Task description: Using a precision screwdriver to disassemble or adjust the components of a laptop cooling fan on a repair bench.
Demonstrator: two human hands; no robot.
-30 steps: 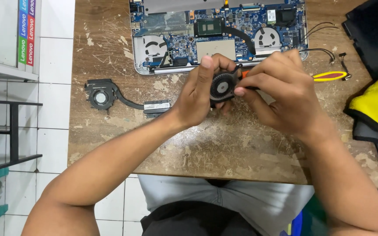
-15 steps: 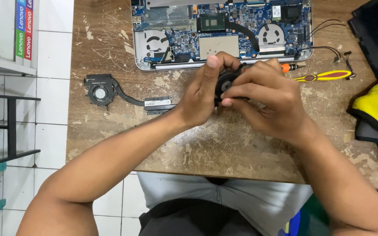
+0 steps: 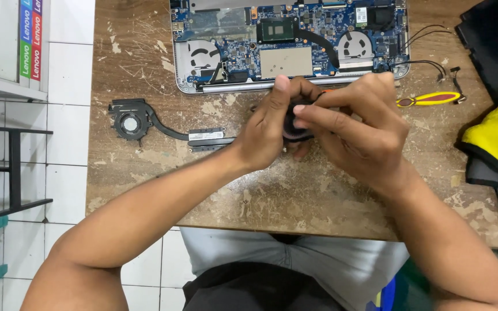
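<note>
Two hands met over the middle of the table [image 3: 145, 69], both closed on one small round dark fan [image 3: 293, 128], held just above the wood. The left hand [image 3: 269, 129] wrapped it from the left, thumb raised over the top; its grip was clamped on the fan. The right hand [image 3: 361, 129] covered it from the right, its grip likewise shut on the fan, forefinger pressed on the fan's face. Most of the fan was hidden by the fingers. An orange bit of something showed just behind the right hand, too hidden to name.

Just beyond the hands, at the far edge, lay an opened laptop [image 3: 289, 43], its blue circuit board bare. Left of the hands, a second fan with a dark pipe [image 3: 145, 122] rested flat on the wood. To the right, well apart, lay a yellow and red tool [image 3: 427, 99], with thin black wires [image 3: 433, 63] near it. A yellow and black cloth [image 3: 494, 138] sat at the right edge.
</note>
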